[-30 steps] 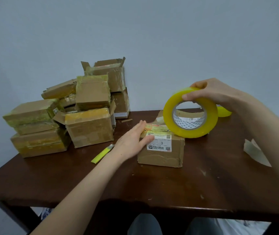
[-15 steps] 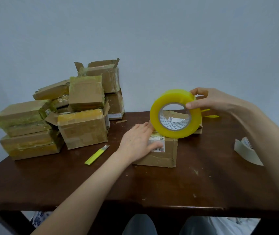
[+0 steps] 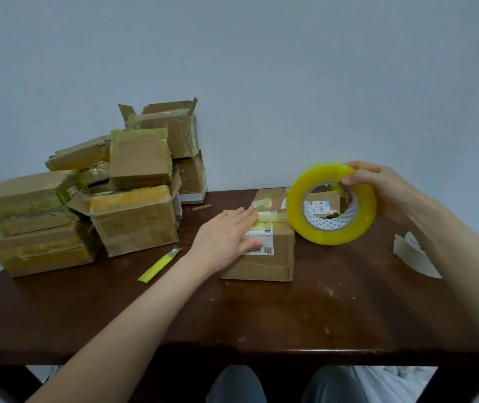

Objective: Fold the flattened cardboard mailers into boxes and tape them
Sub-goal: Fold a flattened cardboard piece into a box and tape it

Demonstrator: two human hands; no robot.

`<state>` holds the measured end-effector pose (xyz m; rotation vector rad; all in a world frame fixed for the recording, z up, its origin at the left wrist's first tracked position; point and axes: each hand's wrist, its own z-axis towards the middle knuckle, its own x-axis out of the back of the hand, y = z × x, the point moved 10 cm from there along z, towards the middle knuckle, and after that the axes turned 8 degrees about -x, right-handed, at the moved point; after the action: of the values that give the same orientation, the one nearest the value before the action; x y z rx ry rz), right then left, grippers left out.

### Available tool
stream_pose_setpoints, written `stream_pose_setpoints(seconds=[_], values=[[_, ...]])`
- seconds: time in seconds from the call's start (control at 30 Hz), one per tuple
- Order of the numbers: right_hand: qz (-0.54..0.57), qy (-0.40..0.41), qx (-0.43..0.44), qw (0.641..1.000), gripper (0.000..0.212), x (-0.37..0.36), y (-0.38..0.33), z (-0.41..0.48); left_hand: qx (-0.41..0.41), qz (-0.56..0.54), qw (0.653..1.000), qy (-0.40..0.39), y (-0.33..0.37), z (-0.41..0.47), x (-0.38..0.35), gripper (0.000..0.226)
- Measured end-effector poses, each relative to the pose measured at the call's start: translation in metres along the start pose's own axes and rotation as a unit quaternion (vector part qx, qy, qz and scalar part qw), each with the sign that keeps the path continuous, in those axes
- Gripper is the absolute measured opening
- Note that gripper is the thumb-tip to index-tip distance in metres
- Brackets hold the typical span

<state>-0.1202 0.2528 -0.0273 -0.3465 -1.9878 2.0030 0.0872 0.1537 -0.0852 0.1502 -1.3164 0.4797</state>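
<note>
Cardboard box (image 3: 264,263) on table (image 3: 174,315) is pressed by flat, uncurled L hand (image 3: 223,237) fingers (image 3: 247,215); tape roll (image 3: 331,237) is grasped by R hand (image 3: 389,193) fingers (image 3: 357,177), beside box.

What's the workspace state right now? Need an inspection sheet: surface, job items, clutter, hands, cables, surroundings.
Surface: dark wooden table, scuffed, pale specks near the front.
Job's things: cardboard box mid-table, labelled; yellow tape roll held at its right edge; box pile at left, mostly taped.
Clutter: yellow utility knife left of the box; pale roll at right; cardboard scrap behind.
Grippers: left hand flat on box top; right hand grips the tape roll.
Cables: nothing seen.
Surroundings: plain pale wall; knees under the table.
</note>
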Motion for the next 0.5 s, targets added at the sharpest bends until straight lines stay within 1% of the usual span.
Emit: stream_pose_setpoints(seconds=[0.13,0.2,0.27,0.3,0.4,0.5], values=[[-0.003,-0.005,-0.01,1.0,0.022,0.004,0.007,0.004,0.007,-0.009,1.0,-0.011,-0.006,-0.003,-0.001,0.069],[0.013,-0.009,-0.015,1.0,0.023,0.006,0.013,0.004,0.007,-0.006,1.0,-0.017,-0.007,-0.002,-0.001,0.068],[0.031,-0.014,-0.019,0.999,0.036,0.007,0.02,0.003,-0.003,0.005,1.0,-0.02,-0.003,-0.001,-0.002,0.066],[0.037,-0.018,-0.021,0.999,0.039,0.007,0.023,0.002,-0.007,0.005,1.0,-0.02,0.0,-0.001,-0.003,0.065],[0.052,-0.04,-0.026,0.998,0.037,0.006,0.031,0.0,-0.003,0.002,1.0,-0.029,0.0,-0.002,-0.004,0.063],[0.053,-0.045,-0.022,0.997,0.043,0.008,0.037,-0.001,0.023,0.011,0.999,-0.046,0.004,0.001,0.002,0.067]])
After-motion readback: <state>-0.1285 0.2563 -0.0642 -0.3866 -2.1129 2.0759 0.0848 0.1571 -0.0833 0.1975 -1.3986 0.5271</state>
